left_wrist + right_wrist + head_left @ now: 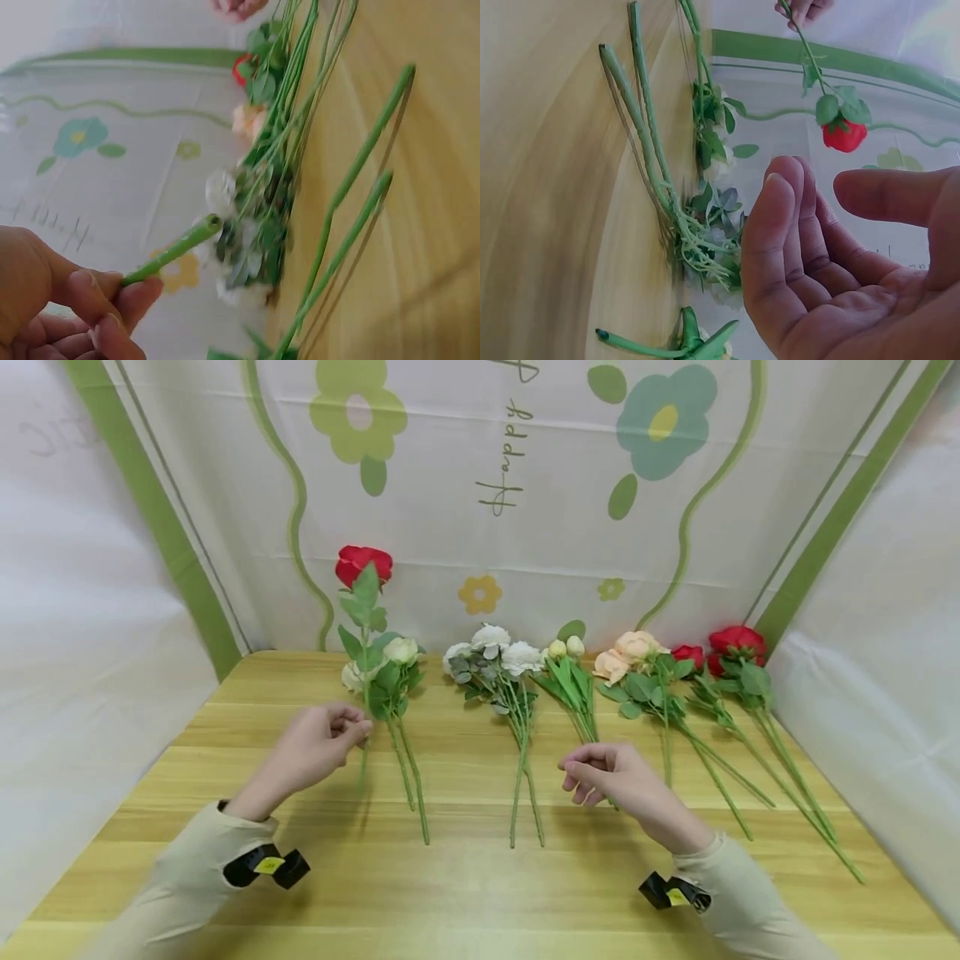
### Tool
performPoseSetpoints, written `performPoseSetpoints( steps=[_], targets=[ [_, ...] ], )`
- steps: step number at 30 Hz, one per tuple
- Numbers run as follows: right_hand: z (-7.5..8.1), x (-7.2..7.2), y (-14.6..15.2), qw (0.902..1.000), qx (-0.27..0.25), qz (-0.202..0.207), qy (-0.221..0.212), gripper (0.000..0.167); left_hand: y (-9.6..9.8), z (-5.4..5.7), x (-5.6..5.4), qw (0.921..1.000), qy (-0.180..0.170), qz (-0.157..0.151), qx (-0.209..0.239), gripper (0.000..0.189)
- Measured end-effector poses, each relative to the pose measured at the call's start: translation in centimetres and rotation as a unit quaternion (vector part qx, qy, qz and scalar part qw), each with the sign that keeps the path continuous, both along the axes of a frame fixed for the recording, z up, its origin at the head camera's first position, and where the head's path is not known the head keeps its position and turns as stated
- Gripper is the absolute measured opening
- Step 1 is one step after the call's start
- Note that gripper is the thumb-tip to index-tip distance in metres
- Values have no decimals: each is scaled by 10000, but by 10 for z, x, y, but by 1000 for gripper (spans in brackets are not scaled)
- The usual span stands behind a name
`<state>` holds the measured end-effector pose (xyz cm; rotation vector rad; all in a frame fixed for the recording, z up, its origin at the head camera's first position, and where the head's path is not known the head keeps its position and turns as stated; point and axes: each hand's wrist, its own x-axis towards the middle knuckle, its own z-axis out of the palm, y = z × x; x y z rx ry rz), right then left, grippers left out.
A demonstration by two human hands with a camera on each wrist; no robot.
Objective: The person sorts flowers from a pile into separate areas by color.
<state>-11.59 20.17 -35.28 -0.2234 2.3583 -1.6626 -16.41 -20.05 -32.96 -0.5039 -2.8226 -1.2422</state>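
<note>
Between thumb and fingers, my left hand pinches the green stem of a red rose, holding it upright over the left of the table. The stem's cut end pokes out past the fingertips in the left wrist view. Just behind this hand lie two cream-white flowers with long stems. My right hand hovers over the lower stems of the yellow tulips, fingers loosely bent. Nothing shows between its thumb and fingers in the right wrist view.
White flowers lie mid-table, their stems crossing. To the right are peach flowers and more red roses, stems pointing toward the front right. A printed cloth hangs behind the wooden table, with white sheets at both sides.
</note>
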Motion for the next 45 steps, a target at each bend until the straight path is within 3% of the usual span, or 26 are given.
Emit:
performPoseSetpoints(
  steps=[9,14,21,29,36,40,45],
  targets=[
    [4,5,-12,9999,-95,-47,-46,32,55,-10,19,9955,74,-484,808,14],
    [13,3,-28,9998,-118,60,124,33,87,-13,28,9873,145,-1006,1217,13],
    [28,4,-44,9990,-402,-70,193,37,121,-8,38,9748,426,-1641,1450,7],
    [35,11,-52,9959,-877,-20,227,36,139,-8,44,9677,495,-1907,1574,10],
    [25,12,-52,9955,-667,26,668,26,153,-18,48,9613,410,-2251,1536,7],
    [16,8,-45,9936,-382,123,1058,20,154,-22,47,9637,206,-2385,1185,6],
    [7,-4,-19,9939,-47,-131,1094,22,141,-26,43,9720,-125,-2288,513,7]
  ],
)
